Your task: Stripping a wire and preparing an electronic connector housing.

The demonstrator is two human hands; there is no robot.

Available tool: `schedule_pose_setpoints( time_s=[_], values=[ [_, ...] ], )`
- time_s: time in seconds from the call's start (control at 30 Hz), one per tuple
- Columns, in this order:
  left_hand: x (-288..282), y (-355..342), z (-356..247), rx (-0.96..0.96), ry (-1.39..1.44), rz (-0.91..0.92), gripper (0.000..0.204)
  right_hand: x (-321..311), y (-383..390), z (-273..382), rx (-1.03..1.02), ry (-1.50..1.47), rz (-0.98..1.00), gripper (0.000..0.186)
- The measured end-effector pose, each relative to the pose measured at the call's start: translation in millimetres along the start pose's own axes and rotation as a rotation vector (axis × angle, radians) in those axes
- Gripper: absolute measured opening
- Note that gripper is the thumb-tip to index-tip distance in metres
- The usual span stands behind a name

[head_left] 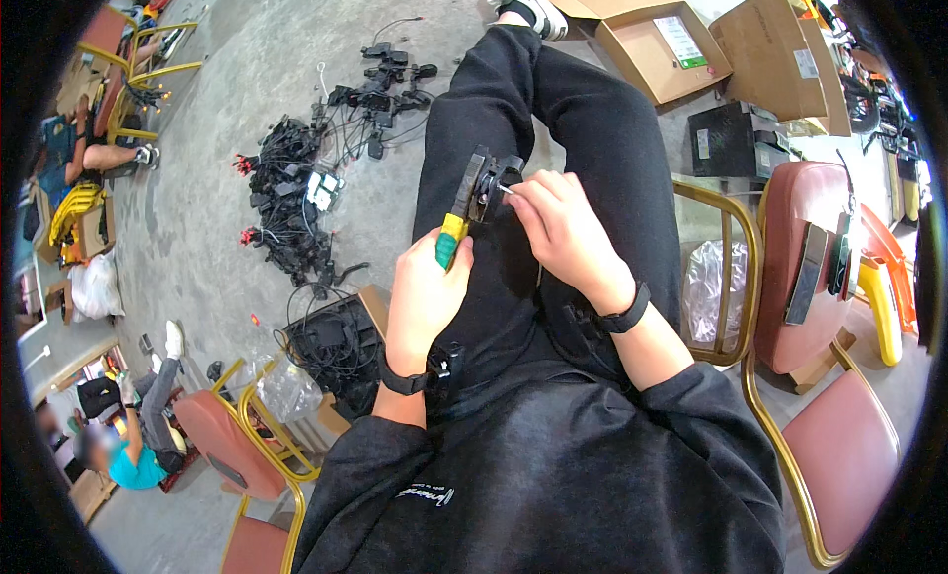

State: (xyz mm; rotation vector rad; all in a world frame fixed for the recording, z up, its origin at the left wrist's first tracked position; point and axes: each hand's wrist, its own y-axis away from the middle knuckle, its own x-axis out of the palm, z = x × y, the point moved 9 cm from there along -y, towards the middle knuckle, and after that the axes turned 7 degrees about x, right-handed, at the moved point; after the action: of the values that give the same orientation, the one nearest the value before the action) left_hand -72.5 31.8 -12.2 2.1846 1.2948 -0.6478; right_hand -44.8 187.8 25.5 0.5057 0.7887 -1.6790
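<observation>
My left hand is closed around the green-and-yellow handle of a hand tool, held over my lap. A black, blocky part with a rounded piece on its side sits at the tool's far end; whether it is the tool's head or a separate piece, I cannot tell. From the right, my right hand reaches in with its fingers pinched. A thin, pale metallic piece shows between those fingertips and the black part. The fingers hide most of it.
Left of my legs, black cabled devices lie heaped on the concrete floor. An open cardboard box and a black box are at the far right. Padded chairs flank me. A person in a teal shirt is at the lower left.
</observation>
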Motion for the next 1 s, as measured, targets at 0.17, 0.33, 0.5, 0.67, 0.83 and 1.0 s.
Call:
schedule_pose_setpoints(
  time_s=[0.17, 0.33, 0.5, 0.67, 0.83, 1.0],
  values=[
    [0.4, 0.1, 4.4, -0.001, 0.021, -0.014, 0.021, 53.2, 19.2, -35.8, 0.698, -1.221, 0.418, 0.030],
    [4.2, -0.5, 6.6, -0.048, 0.055, 0.036, 0.020, 35.4, 11.3, -42.9, 0.526, -0.772, 0.207, 0.028],
    [4.5, -0.9, 8.2, -0.063, 0.063, 0.034, 0.020, 9.4, 2.3, -11.4, 0.119, -0.240, 0.043, 0.008],
    [5.2, -0.4, 9.8, -0.072, 0.147, 0.015, 0.021, -0.2, -0.7, 8.4, -0.047, 0.069, -0.048, 0.009],
    [3.3, -0.1, 7.9, -0.042, 0.085, -0.001, 0.021, 2.3, 0.6, 7.3, -0.079, 0.088, -0.076, 0.011],
    [3.9, -0.4, 13.8, -0.081, 0.144, -0.010, 0.021, 64.5, 20.8, -32.2, 0.815, -1.395, 0.431, 0.031]
  ],
)
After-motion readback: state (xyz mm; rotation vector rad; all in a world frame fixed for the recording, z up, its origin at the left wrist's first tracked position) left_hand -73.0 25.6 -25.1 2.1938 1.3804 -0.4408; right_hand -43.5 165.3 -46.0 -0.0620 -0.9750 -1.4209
